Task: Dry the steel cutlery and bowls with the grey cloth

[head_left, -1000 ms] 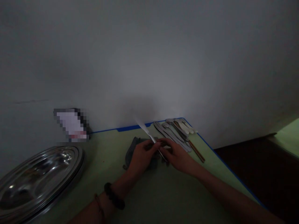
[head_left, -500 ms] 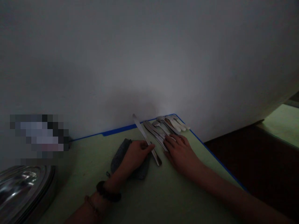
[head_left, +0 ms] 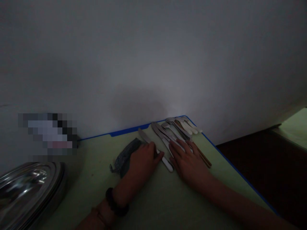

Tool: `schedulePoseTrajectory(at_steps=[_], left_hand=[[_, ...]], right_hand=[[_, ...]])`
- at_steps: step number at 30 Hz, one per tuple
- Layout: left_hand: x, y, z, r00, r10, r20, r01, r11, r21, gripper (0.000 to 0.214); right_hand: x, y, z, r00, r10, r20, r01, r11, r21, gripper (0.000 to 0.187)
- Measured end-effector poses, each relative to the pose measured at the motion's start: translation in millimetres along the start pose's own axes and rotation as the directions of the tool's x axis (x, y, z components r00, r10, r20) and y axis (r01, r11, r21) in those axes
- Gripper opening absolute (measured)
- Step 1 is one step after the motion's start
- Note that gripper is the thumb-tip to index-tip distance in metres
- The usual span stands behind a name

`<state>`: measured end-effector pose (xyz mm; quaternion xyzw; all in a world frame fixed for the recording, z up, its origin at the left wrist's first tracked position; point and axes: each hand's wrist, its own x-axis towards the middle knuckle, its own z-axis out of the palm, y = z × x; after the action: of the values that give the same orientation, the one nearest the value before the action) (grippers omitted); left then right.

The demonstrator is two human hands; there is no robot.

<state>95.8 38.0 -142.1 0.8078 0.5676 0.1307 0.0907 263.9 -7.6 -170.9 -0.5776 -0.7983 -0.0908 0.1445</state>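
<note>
My left hand (head_left: 145, 159) is closed on a table knife (head_left: 168, 164), its handle pinched by thumb and fingers and its blade angled toward the wall. Under and beside that hand a dark grey textured cloth (head_left: 127, 155) lies bunched on the table. My right hand (head_left: 189, 161) rests flat with fingers outstretched over a row of cutlery, touching the lower ends of metal knives (head_left: 159, 132). Beyond its fingers are spoons (head_left: 170, 120), white-handled utensils (head_left: 192, 128) and thin brown sticks (head_left: 205, 158) that look like chopsticks.
The pale green table (head_left: 96, 169) has a blue edge and stands against a grey wall (head_left: 153, 57). Shiny oval metal trays (head_left: 31, 191) are stacked at the left. A blurred-out object (head_left: 49, 134) sits behind them. Another pale tabletop (head_left: 294, 124) shows at far right.
The knife in my left hand now lies lower, its tip nearer the tabletop. My right hand has shifted slightly, and the brown sticks now show beside it. The view has moved a little.
</note>
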Motion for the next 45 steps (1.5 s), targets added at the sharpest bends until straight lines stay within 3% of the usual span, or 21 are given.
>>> schedulePoseTrajectory(at_steps=[3, 8, 11, 15, 20, 26, 30, 36, 45], left_hand=[[-5, -11, 2.5, 0.988, 0.103, -0.116, -0.08, 0.979, 0.185, 0.057], [-17, -18, -4.4, 0.996, 0.09, 0.031, -0.095, 0.955, 0.281, 0.066], [-20, -13, -8.9, 0.998, 0.058, 0.037, -0.067, 0.943, 0.326, 0.074], [-14, -12, -3.1, 0.983, 0.174, 0.064, -0.185, 0.936, 0.298, 0.064], [3, -21, 7.9, 0.976, 0.189, 0.105, -0.207, 0.958, 0.2, 0.076], [17, -27, 6.4, 0.951, 0.274, 0.144, -0.292, 0.948, 0.126, 0.075], [17, -27, 7.2, 0.957, 0.265, 0.122, -0.279, 0.954, 0.113, 0.074], [9, -22, 10.1, 0.985, 0.173, -0.001, -0.17, 0.972, 0.163, 0.073], [7, -17, 14.9, 0.993, 0.115, -0.002, -0.113, 0.975, 0.192, 0.071]], right_hand=[[-1, -4, 2, 1.0, -0.014, -0.003, 0.014, 1.0, 0.018, 0.039], [-1, -1, 0, 1.0, 0.015, -0.013, -0.014, 0.999, 0.046, 0.042], [-1, 1, -3, 0.999, 0.042, 0.004, -0.042, 0.998, 0.05, 0.045], [-3, -5, -3, 1.0, 0.023, 0.014, -0.024, 0.997, 0.068, 0.043], [-2, -10, 0, 1.0, 0.006, -0.026, -0.004, 0.996, 0.085, 0.04], [-1, -11, 2, 1.0, -0.012, -0.021, 0.014, 0.993, 0.114, 0.042], [0, -14, 3, 0.998, 0.039, -0.041, -0.036, 0.997, 0.072, 0.041], [1, -12, 1, 0.992, 0.1, -0.077, -0.096, 0.994, 0.048, 0.043], [1, -10, 5, 0.995, 0.07, -0.068, -0.07, 0.998, 0.005, 0.041]])
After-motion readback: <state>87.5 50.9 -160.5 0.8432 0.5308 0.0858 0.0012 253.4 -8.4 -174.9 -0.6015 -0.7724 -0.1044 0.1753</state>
